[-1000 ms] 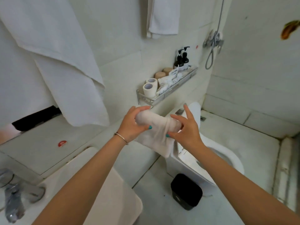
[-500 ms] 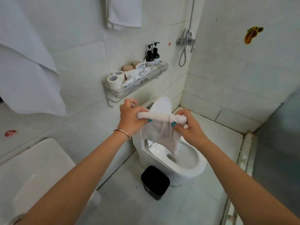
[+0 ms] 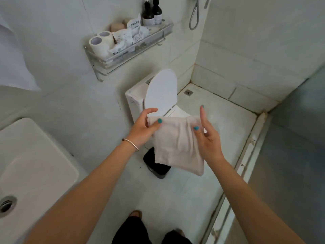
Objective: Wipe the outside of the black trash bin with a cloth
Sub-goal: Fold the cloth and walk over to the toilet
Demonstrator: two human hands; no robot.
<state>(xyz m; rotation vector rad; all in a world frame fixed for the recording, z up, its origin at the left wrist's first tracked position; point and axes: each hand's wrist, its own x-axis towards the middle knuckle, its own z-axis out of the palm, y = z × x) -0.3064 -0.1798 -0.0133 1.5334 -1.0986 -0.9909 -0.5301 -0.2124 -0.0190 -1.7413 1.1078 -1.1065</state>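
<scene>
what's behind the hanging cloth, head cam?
The black trash bin on the floor beside the toilet; only its left and bottom edges show, the cloth covers the rest.

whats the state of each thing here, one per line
cloth: unrolled, hanging flat between both hands
left hand: pinching the cloth's top left corner
right hand: thumb pinching the cloth, index finger straight up
bin: upright on the floor, partly behind the cloth, untouched
toilet lid: raised
sink: looks dry
</scene>
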